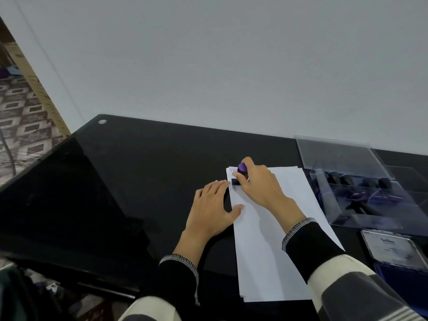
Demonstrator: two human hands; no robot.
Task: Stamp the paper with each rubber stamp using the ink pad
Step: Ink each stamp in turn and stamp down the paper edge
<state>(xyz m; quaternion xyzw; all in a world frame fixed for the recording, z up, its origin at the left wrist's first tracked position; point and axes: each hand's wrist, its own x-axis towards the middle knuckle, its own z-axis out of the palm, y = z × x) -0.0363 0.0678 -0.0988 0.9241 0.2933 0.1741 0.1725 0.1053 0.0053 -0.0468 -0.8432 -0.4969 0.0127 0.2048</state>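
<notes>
stamp: the right hand [259,184] grips a stamp [240,173] by its purple handle, fingers curled round it, with the black base down on the far left corner of the paper [266,239].
mark: a faint blue print sits just beyond the base, at the sheet's top edge; its letters are too small to read.
left hand: the left hand [212,208] lies flat with fingers straight, fingertips and thumb on the left edge of the paper, the palm on the table [115,181].
paper: a thin stack of white sheets, light and limp; it looks likely to slide on the glossy black top, so the flat hand at its edge is a sound way to pin it.
stamp handling: small, stiff and light, I judge; the handle is the place to hold it, upright, so the rubber face meets the sheet evenly. The inked face should stay off fingers and sleeve.
case: a clear case [370,193] stands right of the paper, lid open, with more dark stamps in it.
ink pad: the ink pad [398,274] lies open near the right forearm, its lid up; only part of the blue pad shows.
</notes>
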